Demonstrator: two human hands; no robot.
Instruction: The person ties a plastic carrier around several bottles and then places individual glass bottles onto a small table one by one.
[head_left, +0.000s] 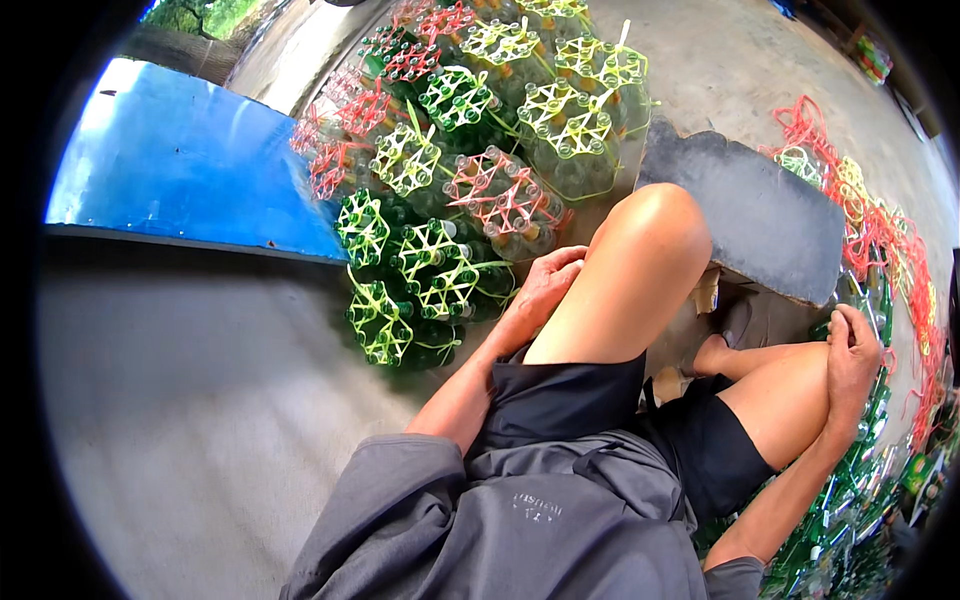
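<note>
My left hand (553, 283) rests against the outer side of my left thigh, its fingers partly hidden by the leg; what they do there cannot be seen. On the outer side of my right knee lies my right hand (853, 352), fingers loosely curled, nothing seen in it. Beyond my left hand stand green glass bottles (439, 270) tied in bundles with yellow-green plastic straps. Clear glass bottles (506, 191) bound with red straps stand behind them. A dark, worn board (742, 202) with a ragged edge lies in front of my knees.
A blue panel (202, 165) stands at the left. Red and yellow plastic straps (885, 240) lie tangled at the right, above a heap of loose green bottles (847, 510). More bundles of clear bottles (566, 116) with yellow straps stand at the top. Cardboard (670, 384) lies between my legs.
</note>
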